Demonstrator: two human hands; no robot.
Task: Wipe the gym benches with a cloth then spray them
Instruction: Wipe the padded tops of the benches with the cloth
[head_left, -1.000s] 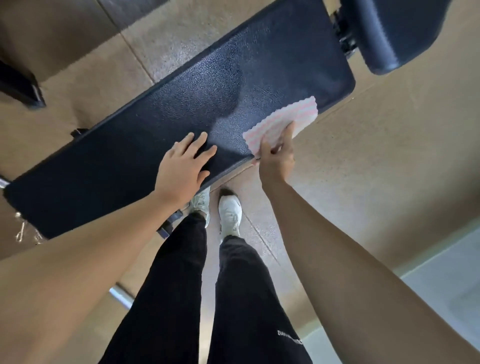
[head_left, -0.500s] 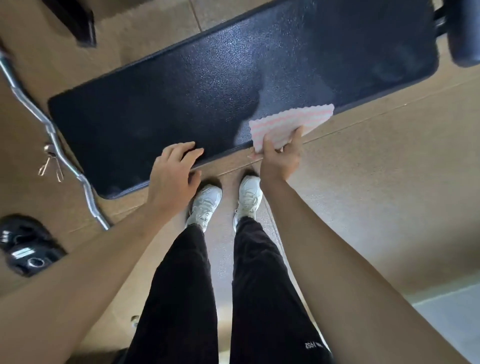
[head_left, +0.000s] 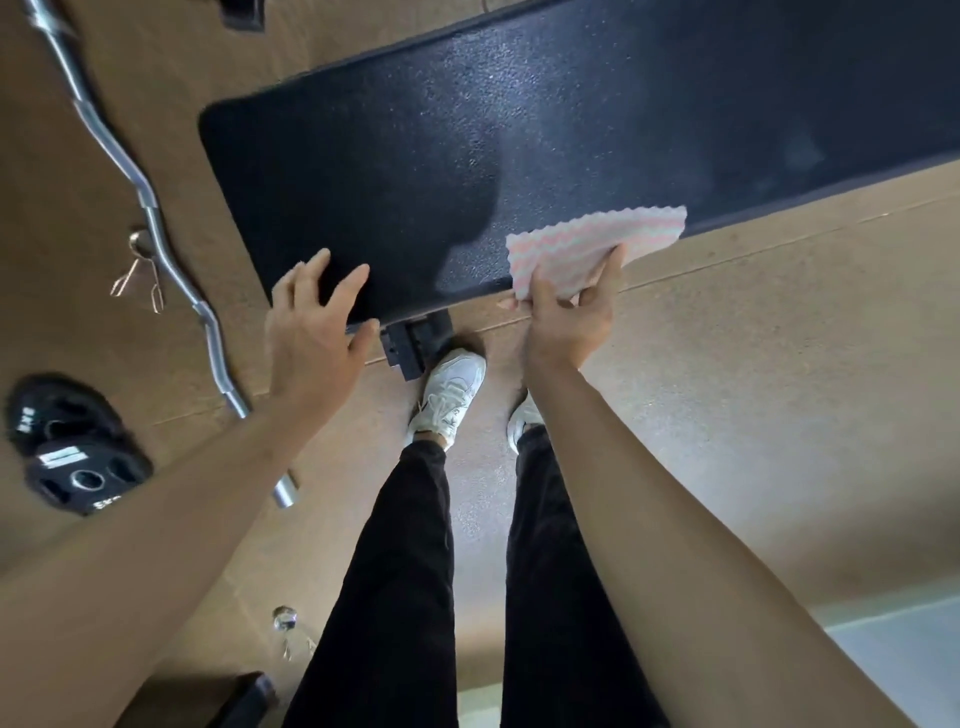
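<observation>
A long black padded gym bench runs across the top of the head view, over a brown floor. My right hand pinches a pink-and-white striped cloth at the bench's near edge, the cloth lying partly on the pad and partly past the edge. My left hand has its fingers spread and relaxed at the bench's near left corner, fingertips over the pad; contact is unclear. No spray bottle is in view.
A curved silver barbell lies on the floor to the left, with a spring clip beside it. Black weight plates sit at the far left. The bench's black foot stands by my white shoes.
The view has slid along the bench toward its left end. My left hand has lifted from lying flat on the pad to the near corner. The cloth stays at the near edge in my right hand.
</observation>
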